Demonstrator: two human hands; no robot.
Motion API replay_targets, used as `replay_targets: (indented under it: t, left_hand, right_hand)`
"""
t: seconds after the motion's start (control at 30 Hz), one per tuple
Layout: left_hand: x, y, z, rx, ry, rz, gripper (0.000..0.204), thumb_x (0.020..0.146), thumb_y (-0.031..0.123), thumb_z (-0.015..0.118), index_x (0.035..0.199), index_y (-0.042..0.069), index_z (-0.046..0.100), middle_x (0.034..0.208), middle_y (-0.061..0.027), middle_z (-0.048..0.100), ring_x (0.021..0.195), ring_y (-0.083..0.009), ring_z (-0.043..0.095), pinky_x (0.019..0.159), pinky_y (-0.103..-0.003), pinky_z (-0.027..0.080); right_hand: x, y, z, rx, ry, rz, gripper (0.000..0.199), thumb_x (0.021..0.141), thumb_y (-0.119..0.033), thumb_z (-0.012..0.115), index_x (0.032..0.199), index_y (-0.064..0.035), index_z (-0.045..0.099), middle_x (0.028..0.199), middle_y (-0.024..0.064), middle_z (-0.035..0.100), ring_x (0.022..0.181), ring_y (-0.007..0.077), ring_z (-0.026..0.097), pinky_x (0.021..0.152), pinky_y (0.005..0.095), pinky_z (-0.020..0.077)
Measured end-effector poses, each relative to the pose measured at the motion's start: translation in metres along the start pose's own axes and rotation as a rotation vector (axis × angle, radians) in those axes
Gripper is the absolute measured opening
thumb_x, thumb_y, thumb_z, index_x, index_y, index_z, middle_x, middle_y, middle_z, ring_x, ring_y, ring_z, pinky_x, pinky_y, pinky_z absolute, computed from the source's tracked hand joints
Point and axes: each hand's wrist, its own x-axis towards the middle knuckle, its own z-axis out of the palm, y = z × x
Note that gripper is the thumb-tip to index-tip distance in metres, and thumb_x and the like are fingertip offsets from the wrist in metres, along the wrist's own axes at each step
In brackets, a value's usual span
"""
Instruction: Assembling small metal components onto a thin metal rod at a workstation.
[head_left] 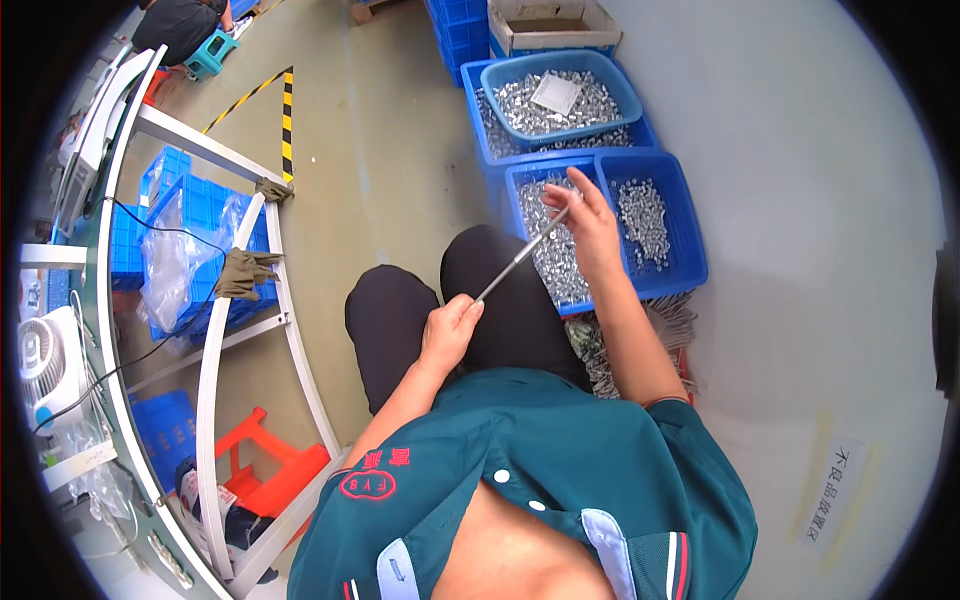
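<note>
My left hand (450,332) is closed around the lower end of a thin metal rod (517,259), held slantwise above my knees. A thicker sleeve-like section shows partway along the rod. At the upper end, my right hand (592,228) has its fingertips curled about the tip, with some fingers raised. Whether a small part sits between those fingers is too small to tell. Just beyond and under the right hand stands a blue divided bin (690,245). Its left compartment holds many small shiny metal pieces (562,265); the right one holds small nut-like pieces (643,215).
Behind the divided bin, a lighter blue basin (630,95) of metal pieces rests on another blue bin. A bundle of thin metal rods (675,325) lies by my right forearm. Leftward are a white-framed workbench (215,400), a red stool (275,475) and blue crates (205,215).
</note>
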Motion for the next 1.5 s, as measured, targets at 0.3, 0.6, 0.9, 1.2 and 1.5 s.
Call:
replay_targets:
  t: [0.3,0.6,0.9,1.2,1.5]
  left_hand:
    - [-0.001,-0.002,-0.001,-0.065,0.013,-0.002,0.029,0.089,0.023,0.056,0.071,0.001,0.049,0.053,-0.0123,0.041,0.045,-0.0203,0.038,0.046,-0.034,0.035]
    - [0.0,0.001,0.001,-0.06,0.003,-0.031,0.029,0.09,0.024,0.056,0.071,0.001,0.05,0.053,-0.0107,0.042,0.046,-0.0183,0.039,0.046,-0.033,0.035]
    - [0.003,0.001,0.001,-0.04,-0.004,-0.037,0.029,0.089,0.024,0.056,0.071,0.001,0.05,0.053,-0.011,0.041,0.046,-0.0184,0.039,0.046,-0.033,0.035]
    - [0.0,0.003,0.002,-0.059,-0.029,-0.047,0.027,0.09,0.019,0.056,0.071,0.001,0.049,0.055,-0.0007,0.036,0.055,-0.0065,0.033,0.047,-0.027,0.031]
    - [0.0,0.0,-0.001,-0.017,-0.031,-0.063,0.028,0.089,0.025,0.056,0.075,0.001,0.053,0.054,-0.0113,0.045,0.047,-0.0198,0.043,0.048,-0.033,0.037]
  right_hand:
    - [-0.011,0.013,-0.025,-0.258,-0.415,0.384,0.041,0.088,-0.019,0.056,0.124,-0.002,0.05,0.102,0.0105,0.065,0.094,0.0178,0.063,0.08,0.0297,0.0483]
    - [-0.018,0.087,-0.081,-1.721,-0.154,0.161,0.053,0.075,-0.042,0.068,0.117,-0.0127,0.054,0.113,0.0176,0.053,0.104,0.0375,0.053,0.085,0.0459,0.0461]
    - [-0.023,0.132,-0.081,-1.646,-0.238,0.047,0.037,0.083,-0.036,0.06,0.106,-0.0077,0.054,0.093,0.0183,0.06,0.084,0.0373,0.061,0.073,0.0461,0.0488]
    - [0.03,0.122,-0.117,0.405,0.109,0.794,0.024,0.092,-0.033,0.051,0.091,-0.0095,0.054,0.062,0.0007,0.048,0.048,0.0101,0.042,0.038,0.021,0.0277]
    - [0.052,0.097,-0.085,0.722,0.309,0.708,0.025,0.091,-0.027,0.05,0.092,-0.0024,0.056,0.085,0.014,0.06,0.066,0.0195,0.057,0.044,0.0227,0.0398]
